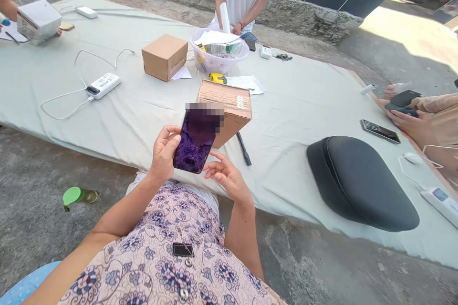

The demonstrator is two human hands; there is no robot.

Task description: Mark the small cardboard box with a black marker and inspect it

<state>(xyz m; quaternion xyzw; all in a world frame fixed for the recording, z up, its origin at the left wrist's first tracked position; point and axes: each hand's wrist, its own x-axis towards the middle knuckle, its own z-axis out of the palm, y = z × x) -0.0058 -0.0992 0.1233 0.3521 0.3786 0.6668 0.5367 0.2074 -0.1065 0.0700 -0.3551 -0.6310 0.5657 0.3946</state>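
A dark smartphone (194, 148) is held upright and tilted in front of me, with my left hand (165, 150) closed on its left edge, thumb at the front. Its screen has a purple tint with reflections, and a blurred patch covers the top. My right hand (229, 178) is by the phone's lower right edge, fingers apart and slightly bent; whether a fingertip touches the phone I cannot tell. Right behind the phone stands a cardboard box (234, 121), partly hidden by it. A black pen (244, 148) lies on the cloth beside the box.
The cloth-covered table (279, 119) also bears a black padded seat (365, 183), another box (164, 57), a plastic basin (218, 63), a tape measure (217, 78) and a power strip (103, 86) with cables. People are around the table. A green-lidded bottle (80, 196) is on the ground.
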